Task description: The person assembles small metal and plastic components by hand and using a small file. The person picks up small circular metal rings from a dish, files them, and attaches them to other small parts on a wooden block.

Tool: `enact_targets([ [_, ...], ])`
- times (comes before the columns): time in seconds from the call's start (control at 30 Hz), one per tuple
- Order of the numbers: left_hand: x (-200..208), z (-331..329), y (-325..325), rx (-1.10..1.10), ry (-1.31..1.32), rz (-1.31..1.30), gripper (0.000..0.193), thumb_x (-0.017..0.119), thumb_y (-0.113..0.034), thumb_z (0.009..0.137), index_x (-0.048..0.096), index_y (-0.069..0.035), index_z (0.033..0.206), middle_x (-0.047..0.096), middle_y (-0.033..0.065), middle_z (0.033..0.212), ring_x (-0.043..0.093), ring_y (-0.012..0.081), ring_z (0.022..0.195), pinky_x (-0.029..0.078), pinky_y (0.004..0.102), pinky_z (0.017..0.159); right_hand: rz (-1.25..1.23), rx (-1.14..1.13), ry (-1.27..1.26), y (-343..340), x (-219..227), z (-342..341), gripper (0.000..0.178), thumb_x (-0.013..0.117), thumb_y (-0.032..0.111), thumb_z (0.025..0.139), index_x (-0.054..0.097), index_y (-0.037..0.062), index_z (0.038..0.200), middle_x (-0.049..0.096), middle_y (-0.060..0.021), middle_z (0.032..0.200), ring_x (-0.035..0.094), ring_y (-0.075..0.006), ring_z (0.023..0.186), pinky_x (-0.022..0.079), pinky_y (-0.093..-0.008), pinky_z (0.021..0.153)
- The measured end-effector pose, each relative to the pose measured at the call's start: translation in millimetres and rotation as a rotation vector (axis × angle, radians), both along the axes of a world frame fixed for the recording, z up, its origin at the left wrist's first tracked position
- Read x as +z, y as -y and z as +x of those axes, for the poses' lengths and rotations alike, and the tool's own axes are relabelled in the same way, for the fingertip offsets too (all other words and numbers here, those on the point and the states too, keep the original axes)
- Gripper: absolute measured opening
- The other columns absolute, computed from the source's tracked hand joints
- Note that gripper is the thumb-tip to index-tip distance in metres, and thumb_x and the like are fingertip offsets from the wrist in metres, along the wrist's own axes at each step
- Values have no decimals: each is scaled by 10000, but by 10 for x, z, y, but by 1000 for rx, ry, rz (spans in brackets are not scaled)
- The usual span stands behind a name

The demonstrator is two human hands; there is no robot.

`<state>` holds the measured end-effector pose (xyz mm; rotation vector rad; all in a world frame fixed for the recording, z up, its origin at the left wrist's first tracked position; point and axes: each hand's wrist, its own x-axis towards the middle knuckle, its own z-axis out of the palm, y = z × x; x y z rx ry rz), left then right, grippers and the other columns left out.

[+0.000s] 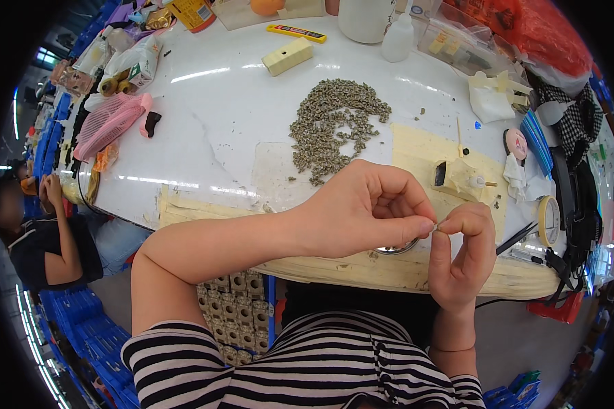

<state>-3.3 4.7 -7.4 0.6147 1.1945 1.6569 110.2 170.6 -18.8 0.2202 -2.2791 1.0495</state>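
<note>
A pink mesh item (pixel 112 126) lies by the desk's (pixel 211 146) left edge; from it, a broad stretch of smooth, glossy white top runs to the middle. There a squared cream block (pixel 288 56) sits toward the far edge, with a loose, grainy heap of small metal parts (pixel 317 129) nearer. The left hand (pixel 351 215) hangs over the tape-covered near edge, thumb and index pinching a tiny piece (pixel 435 228), its shape too small to tell. The right hand (pixel 462 255) pinches that piece from the other side, fingers curled. Beyond it, a lumpy taped holder (pixel 465 180) carries a pale rod; a round tape roll (pixel 548 220) lies near the right edge.
</note>
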Motion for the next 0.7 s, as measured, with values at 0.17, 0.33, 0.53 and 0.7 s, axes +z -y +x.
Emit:
enact_targets([
  [0.17, -22, 13, 0, -3, 5, 25, 131, 665, -32, 898, 636, 19, 1014, 666, 52, 926, 620, 75, 846, 503, 212, 726, 1, -2, 2, 3, -6, -1, 167, 677, -26, 795, 553, 19, 896, 559, -101, 814, 542, -246, 732, 453, -322, 645],
  [0.33, 14, 9, 9, 5, 7, 4, 128, 668, -34, 896, 634, 15, 1009, 670, 51, 933, 624, 76, 849, 507, 214, 737, 1, 1, -16, -9, -8, 4, 159, 675, -12, 800, 553, 23, 897, 567, -100, 815, 544, -244, 732, 454, -323, 647],
  [0.53, 34, -19, 2, 76, 39, -5, 131, 678, -44, 890, 635, 0, 1005, 679, 44, 910, 629, 76, 804, 516, 218, 721, -12, 54, -72, -15, 35, 58, 155, 659, -6, 805, 543, 44, 895, 637, -132, 906, 578, -240, 759, 480, -313, 669],
  [0.7, 28, -55, 18, 84, 89, 9, 138, 678, -67, 894, 634, -7, 1011, 682, 45, 911, 625, 75, 774, 519, 214, 711, -90, 142, -71, 7, 12, 66, 178, 639, -22, 806, 512, 49, 907, 674, -220, 1045, 638, -273, 803, 526, -317, 710],
])
